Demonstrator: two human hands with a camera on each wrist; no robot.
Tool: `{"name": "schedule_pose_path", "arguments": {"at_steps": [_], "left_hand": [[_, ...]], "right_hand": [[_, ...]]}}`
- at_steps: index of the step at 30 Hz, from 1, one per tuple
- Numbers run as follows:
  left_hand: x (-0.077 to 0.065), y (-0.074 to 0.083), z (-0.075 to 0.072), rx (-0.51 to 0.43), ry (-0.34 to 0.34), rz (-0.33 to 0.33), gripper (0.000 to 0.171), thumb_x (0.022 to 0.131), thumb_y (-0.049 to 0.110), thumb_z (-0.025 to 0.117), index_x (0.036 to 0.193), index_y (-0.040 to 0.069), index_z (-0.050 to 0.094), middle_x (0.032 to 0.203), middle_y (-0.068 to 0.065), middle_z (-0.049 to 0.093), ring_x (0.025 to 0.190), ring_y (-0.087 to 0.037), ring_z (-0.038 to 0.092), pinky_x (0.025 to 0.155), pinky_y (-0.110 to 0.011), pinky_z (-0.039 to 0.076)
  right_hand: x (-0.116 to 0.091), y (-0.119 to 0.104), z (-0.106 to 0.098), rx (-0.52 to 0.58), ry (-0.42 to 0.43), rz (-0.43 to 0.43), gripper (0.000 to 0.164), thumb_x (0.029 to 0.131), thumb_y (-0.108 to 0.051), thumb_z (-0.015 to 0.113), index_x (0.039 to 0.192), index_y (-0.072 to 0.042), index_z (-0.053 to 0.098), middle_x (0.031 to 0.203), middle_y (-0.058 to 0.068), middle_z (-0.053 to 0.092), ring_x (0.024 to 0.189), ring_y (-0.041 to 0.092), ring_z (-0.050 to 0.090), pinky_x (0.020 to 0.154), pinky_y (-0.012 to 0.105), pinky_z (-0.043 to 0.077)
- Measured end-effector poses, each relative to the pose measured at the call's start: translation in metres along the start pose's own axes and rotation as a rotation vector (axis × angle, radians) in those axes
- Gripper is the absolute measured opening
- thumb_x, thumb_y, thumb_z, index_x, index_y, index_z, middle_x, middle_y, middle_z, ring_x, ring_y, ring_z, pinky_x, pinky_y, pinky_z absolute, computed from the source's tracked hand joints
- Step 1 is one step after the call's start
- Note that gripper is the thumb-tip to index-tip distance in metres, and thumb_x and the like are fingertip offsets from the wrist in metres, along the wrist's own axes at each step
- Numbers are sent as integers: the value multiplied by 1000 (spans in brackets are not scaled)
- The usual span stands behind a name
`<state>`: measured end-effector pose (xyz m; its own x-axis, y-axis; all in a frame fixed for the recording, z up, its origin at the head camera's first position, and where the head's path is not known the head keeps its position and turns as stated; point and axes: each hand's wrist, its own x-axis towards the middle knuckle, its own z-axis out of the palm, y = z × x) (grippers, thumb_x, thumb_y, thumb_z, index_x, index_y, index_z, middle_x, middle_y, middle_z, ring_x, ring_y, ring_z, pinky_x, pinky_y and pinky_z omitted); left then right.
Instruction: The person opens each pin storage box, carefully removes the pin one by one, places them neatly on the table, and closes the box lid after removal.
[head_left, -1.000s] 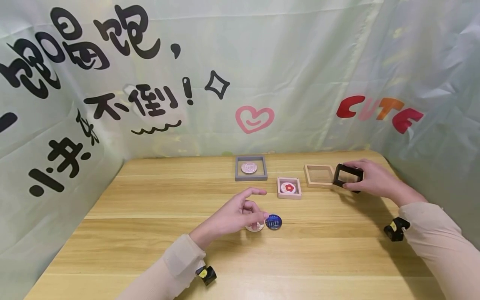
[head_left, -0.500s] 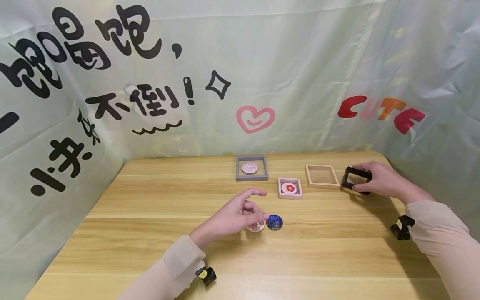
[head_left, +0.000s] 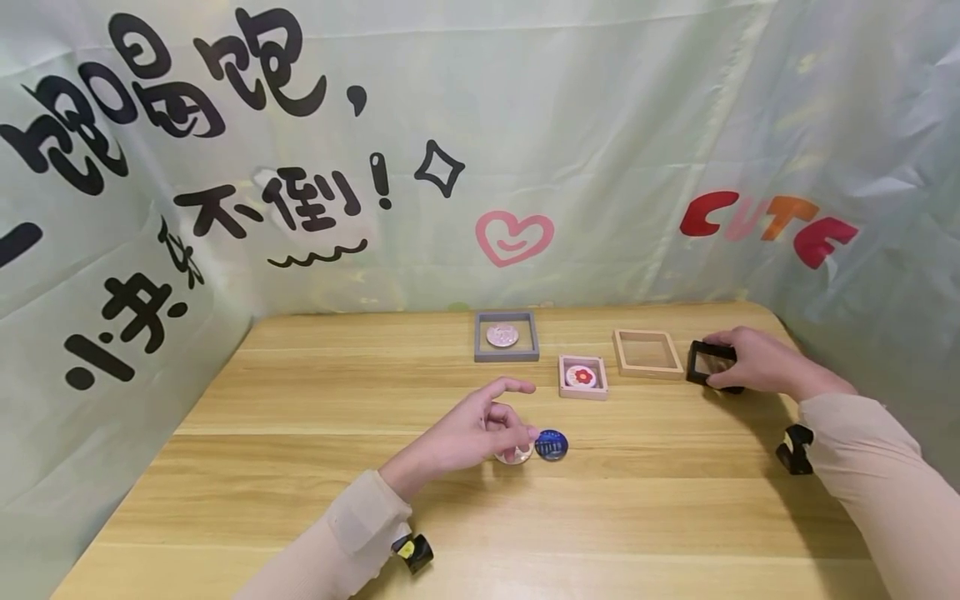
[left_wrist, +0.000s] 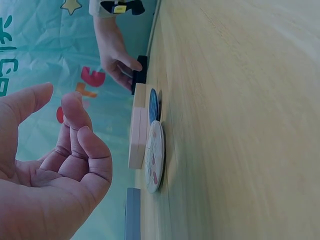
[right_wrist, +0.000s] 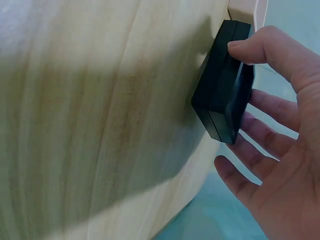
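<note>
At the right of the table in the head view, my right hand (head_left: pixel 765 362) grips a small black square frame (right_wrist: pixel 220 85) between thumb and fingers. The frame sits low by the table, just right of a light wooden frame (head_left: pixel 651 372). My left hand (head_left: pixel 468 429) hovers over the middle with its fingers loosely bent and nothing in them. Below its thumb lies a pale round badge (left_wrist: pixel 155 157), partly hidden in the head view. A blue round badge (head_left: pixel 551 445) lies right beside that one, near the thumb tip.
Behind the left hand, a grey frame (head_left: pixel 507 357) holds a pink badge (head_left: pixel 502 335). A small pink frame (head_left: pixel 583 395) with a red-flower badge (head_left: pixel 581 377) stands between grey and wooden frames. Printed cloth (head_left: pixel 600 125) hangs behind and beside the wooden table (head_left: pixel 300 467).
My right hand has moved the black frame rightward, away from overlapping the wooden frame, then lowered it slightly. The left hand has stayed in place.
</note>
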<state>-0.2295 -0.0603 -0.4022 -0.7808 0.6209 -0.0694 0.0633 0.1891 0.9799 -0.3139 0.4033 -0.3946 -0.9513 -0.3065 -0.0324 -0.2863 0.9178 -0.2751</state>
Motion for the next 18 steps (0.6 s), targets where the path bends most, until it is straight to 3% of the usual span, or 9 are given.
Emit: {"name": "schedule_pose_path", "arguments": {"at_steps": [18], "left_hand": [[-2,-1,-3,-2,-1,3,60,103,13,73,156,21,46,89,-2,75,74,-19,70,74,-29,61]], "right_hand": [[17,-6,2,-7,-64,14,83,76,-14,88,145,17,52,139,44,58,122,58,60,91,58,55]]}}
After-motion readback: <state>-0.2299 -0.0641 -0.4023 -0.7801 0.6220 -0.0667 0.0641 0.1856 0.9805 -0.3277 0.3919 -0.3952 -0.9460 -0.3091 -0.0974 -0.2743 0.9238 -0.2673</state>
